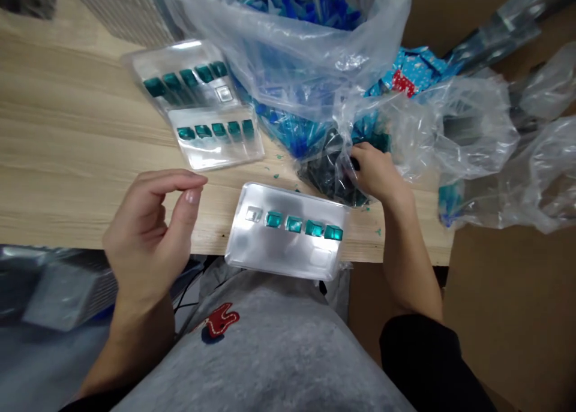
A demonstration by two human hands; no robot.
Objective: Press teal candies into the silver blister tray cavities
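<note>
My left hand (155,226) hovers above the table's front edge, left of the nearest tray. Its thumb and index fingertips come together in a loose pinch, with nothing visible between them. At the mouth of a clear plastic bag (330,172) of dark green pieces is my right hand (375,169). Its fingers are curled and partly hidden by plastic; what they grip cannot be made out. In front of me lies a clear plastic tray (279,259), with a row of teal translucent pieces (294,223) and one colourless square (254,214) at the left end.
Two overlapping clear trays (225,154) with teal pieces lie at the back left. A large clear bag (288,58) of blue pieces stands behind. Crumpled plastic bags (477,130) fill the right side, near blue patterned packaging (418,70). Small green scraps dot the wooden table (67,160).
</note>
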